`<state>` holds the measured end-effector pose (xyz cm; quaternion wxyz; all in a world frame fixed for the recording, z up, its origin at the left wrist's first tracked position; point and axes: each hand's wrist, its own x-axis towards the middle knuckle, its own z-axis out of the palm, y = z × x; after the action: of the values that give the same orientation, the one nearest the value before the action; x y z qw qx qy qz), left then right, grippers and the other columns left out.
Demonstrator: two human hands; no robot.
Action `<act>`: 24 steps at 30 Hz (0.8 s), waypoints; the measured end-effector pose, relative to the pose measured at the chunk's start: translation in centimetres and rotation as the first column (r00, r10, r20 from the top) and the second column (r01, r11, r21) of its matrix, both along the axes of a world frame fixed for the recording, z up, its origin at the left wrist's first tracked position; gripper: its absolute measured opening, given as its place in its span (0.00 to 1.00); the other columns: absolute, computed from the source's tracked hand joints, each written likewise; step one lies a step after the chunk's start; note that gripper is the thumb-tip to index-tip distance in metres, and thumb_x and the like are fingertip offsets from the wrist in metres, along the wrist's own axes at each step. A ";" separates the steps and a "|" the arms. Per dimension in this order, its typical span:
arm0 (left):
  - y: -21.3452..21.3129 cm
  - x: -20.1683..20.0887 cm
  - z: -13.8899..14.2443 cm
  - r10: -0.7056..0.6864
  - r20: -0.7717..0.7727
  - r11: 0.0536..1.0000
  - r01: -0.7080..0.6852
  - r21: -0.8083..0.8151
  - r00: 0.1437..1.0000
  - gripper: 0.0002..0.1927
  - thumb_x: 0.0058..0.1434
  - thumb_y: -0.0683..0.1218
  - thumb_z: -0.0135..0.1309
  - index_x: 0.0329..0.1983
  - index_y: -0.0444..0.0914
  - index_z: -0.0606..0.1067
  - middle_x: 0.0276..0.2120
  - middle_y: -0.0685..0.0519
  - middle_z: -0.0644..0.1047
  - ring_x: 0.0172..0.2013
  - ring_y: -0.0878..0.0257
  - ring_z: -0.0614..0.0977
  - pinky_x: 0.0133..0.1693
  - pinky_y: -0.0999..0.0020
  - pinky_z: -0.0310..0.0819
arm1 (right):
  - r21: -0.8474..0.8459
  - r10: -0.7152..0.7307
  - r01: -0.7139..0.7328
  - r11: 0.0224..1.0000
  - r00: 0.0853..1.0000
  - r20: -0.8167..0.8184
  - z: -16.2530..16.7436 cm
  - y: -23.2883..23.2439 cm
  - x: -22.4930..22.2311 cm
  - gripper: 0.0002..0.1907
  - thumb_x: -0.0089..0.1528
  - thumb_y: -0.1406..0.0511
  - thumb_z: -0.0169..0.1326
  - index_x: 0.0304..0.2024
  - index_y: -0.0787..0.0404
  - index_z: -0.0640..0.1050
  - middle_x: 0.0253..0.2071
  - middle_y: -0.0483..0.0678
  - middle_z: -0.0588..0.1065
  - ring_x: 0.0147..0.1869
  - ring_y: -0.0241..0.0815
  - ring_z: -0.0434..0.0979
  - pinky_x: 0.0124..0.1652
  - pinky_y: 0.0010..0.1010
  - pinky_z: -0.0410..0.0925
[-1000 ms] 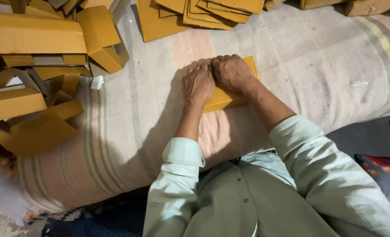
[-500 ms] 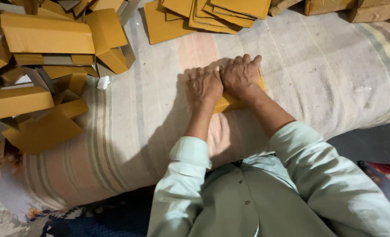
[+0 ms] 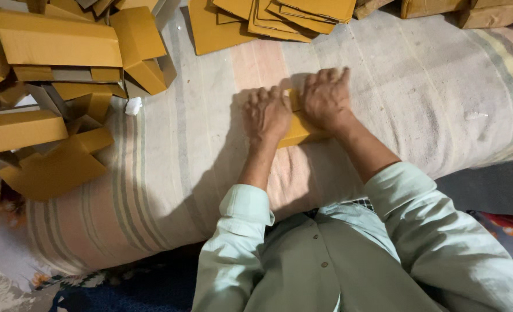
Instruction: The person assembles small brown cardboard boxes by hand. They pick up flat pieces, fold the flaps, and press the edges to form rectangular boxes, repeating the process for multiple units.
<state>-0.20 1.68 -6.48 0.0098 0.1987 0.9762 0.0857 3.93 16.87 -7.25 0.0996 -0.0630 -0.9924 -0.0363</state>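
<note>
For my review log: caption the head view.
Both hands, left and right, press a flat yellow cardboard piece onto a striped blanket.

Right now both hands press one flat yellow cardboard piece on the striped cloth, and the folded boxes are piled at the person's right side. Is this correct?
Not quite. The head view shows the folded boxes piled at the person's left side. The rest holds: left hand and right hand press one flat yellow cardboard piece on the striped cloth.

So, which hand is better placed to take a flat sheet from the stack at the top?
Probably the right hand: it lies nearer the stack of flat sheets, while the left hand presses the yellow cardboard piece lower down.
</note>
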 end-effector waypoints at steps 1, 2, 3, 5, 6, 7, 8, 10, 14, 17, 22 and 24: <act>0.0 0.3 0.1 -0.024 -0.019 0.999 0.025 0.044 1.000 0.25 0.73 0.58 0.33 0.65 0.42 0.68 0.62 0.43 0.71 0.63 0.46 0.69 0.63 0.44 0.60 | -0.029 0.040 -0.039 0.999 0.999 0.015 -0.2 -0.6 0.1 0.30 0.72 0.52 0.34 0.59 0.69 0.74 0.58 0.65 0.72 0.63 0.64 0.68 0.66 0.66 0.48; 0.0 0.7 0.0 -0.046 -0.041 0.995 0.050 0.092 0.998 0.26 0.73 0.58 0.34 0.68 0.44 0.67 0.64 0.45 0.70 0.65 0.47 0.68 0.65 0.44 0.59 | -0.055 0.081 -0.079 0.995 0.996 0.028 -0.2 -0.8 0.2 0.31 0.73 0.51 0.35 0.61 0.70 0.73 0.61 0.65 0.71 0.66 0.64 0.67 0.69 0.65 0.45; -0.2 1.1 0.0 -0.064 -0.064 0.988 0.072 0.137 0.996 0.26 0.72 0.57 0.35 0.70 0.45 0.66 0.66 0.47 0.69 0.67 0.48 0.66 0.68 0.45 0.58 | -0.085 0.104 -0.102 0.991 0.994 0.014 -0.1 -0.8 0.3 0.31 0.72 0.51 0.34 0.63 0.68 0.71 0.63 0.66 0.68 0.69 0.65 0.63 0.70 0.64 0.44; -1.1 1.8 -0.1 -0.129 -0.107 0.979 0.144 0.147 0.986 0.28 0.72 0.57 0.37 0.73 0.46 0.62 0.70 0.47 0.63 0.70 0.46 0.60 0.66 0.41 0.54 | -0.153 0.147 -0.147 0.977 0.989 -0.009 0.2 -0.5 1.0 0.32 0.72 0.51 0.34 0.68 0.66 0.67 0.68 0.67 0.64 0.77 0.67 0.55 0.72 0.63 0.41; -1.6 2.0 -0.1 -0.159 -0.136 0.971 0.180 0.155 0.978 0.29 0.71 0.56 0.37 0.75 0.46 0.61 0.72 0.47 0.59 0.71 0.45 0.57 0.65 0.40 0.52 | -0.166 0.180 -0.178 0.970 0.984 -0.004 0.5 -0.2 1.5 0.34 0.70 0.48 0.34 0.69 0.65 0.64 0.70 0.66 0.60 0.77 0.66 0.51 0.71 0.61 0.40; -2.3 2.4 -0.1 -0.213 -0.182 0.954 0.244 0.174 0.960 0.30 0.72 0.56 0.38 0.75 0.45 0.60 0.74 0.46 0.58 0.73 0.44 0.55 0.67 0.40 0.51 | -0.177 0.214 -0.211 0.961 0.977 -0.002 0.8 0.1 2.2 0.37 0.69 0.46 0.34 0.71 0.64 0.61 0.72 0.65 0.57 0.78 0.65 0.47 0.71 0.59 0.38; -3.1 3.1 -0.2 -0.262 -0.226 0.933 0.306 0.190 0.938 0.30 0.72 0.56 0.39 0.76 0.45 0.59 0.75 0.46 0.56 0.74 0.44 0.54 0.69 0.40 0.51 | -0.189 0.250 -0.244 0.951 0.968 0.004 1.1 0.2 2.9 0.40 0.68 0.44 0.34 0.72 0.63 0.58 0.74 0.65 0.53 0.78 0.65 0.44 0.70 0.57 0.36; -4.8 4.7 -0.1 -0.346 -0.262 0.894 0.401 0.200 0.901 0.33 0.71 0.56 0.44 0.77 0.44 0.57 0.77 0.46 0.53 0.76 0.43 0.51 0.70 0.40 0.50 | -0.166 0.317 -0.311 0.936 0.948 0.011 1.7 0.3 4.7 0.43 0.66 0.40 0.35 0.74 0.61 0.56 0.75 0.64 0.51 0.80 0.62 0.42 0.72 0.56 0.35; -5.8 7.0 0.7 -0.404 -0.109 0.904 0.415 0.102 0.908 0.51 0.53 0.56 0.62 0.76 0.43 0.51 0.76 0.49 0.49 0.76 0.46 0.46 0.70 0.36 0.46 | -0.040 0.441 -0.440 0.897 0.897 0.011 2.3 -0.5 6.5 0.58 0.54 0.33 0.46 0.72 0.66 0.55 0.73 0.67 0.51 0.78 0.62 0.43 0.71 0.53 0.37; -4.6 7.1 1.3 -0.352 -0.054 0.934 0.354 0.037 0.934 0.61 0.45 0.56 0.71 0.76 0.40 0.48 0.76 0.50 0.46 0.75 0.48 0.45 0.70 0.34 0.43 | -0.004 0.398 -0.399 0.917 0.914 0.073 1.7 -1.7 5.9 0.60 0.53 0.37 0.53 0.72 0.72 0.55 0.75 0.64 0.52 0.81 0.59 0.45 0.72 0.52 0.40; -4.6 5.0 1.2 -0.332 -0.036 0.939 0.334 0.082 0.943 0.67 0.40 0.61 0.74 0.76 0.38 0.49 0.77 0.50 0.47 0.76 0.51 0.46 0.71 0.38 0.45 | 0.205 0.431 -0.411 0.888 0.900 -0.063 0.1 -0.9 4.7 0.53 0.60 0.42 0.55 0.74 0.70 0.58 0.77 0.61 0.54 0.82 0.54 0.48 0.76 0.46 0.43; -5.6 4.2 0.8 -0.342 -0.069 0.930 0.348 0.116 0.937 0.65 0.42 0.62 0.74 0.77 0.39 0.51 0.77 0.50 0.49 0.77 0.52 0.47 0.70 0.40 0.47 | 0.161 0.443 -0.427 0.890 0.893 -0.079 -0.1 0.7 5.1 0.54 0.59 0.42 0.55 0.75 0.69 0.56 0.77 0.60 0.54 0.82 0.53 0.48 0.76 0.45 0.43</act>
<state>3.99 -3.93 -5.72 -0.0109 0.3694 0.9186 0.1397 9.08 17.57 -7.38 0.1653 0.1660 -0.9690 -0.0785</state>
